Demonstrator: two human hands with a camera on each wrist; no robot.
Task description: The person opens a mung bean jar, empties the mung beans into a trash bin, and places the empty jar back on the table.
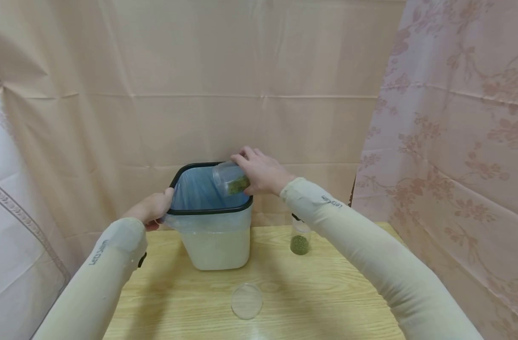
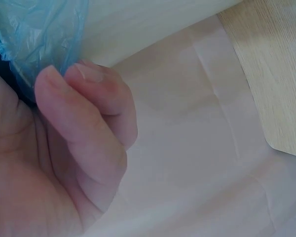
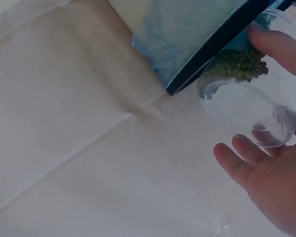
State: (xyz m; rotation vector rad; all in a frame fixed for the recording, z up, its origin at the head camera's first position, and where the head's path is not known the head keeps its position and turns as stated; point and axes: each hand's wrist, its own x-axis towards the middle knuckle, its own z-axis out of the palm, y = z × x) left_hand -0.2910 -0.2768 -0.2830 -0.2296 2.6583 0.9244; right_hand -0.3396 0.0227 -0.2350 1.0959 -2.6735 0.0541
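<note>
A white trash bin (image 1: 220, 250) with a black rim and a blue plastic liner bag (image 1: 197, 191) stands on the table. My left hand (image 1: 153, 208) grips its rim at the left corner, fingers curled below and thumb above. With my right hand (image 1: 265, 172) I hold a clear plastic jar (image 3: 241, 111) on its side over the bin's right rim, mouth toward the inside. Small green beans (image 3: 237, 64) lie along the jar's lower side near its base. In the left wrist view the curled fingers (image 2: 96, 113) are beside the liner's folded edge.
A second clear jar (image 1: 300, 237) with green beans in its bottom stands right of the bin, partly behind my right forearm. A round clear lid (image 1: 247, 301) lies flat in front of the bin. Behind the wooden table (image 1: 326, 288) hangs a beige curtain (image 1: 242, 71).
</note>
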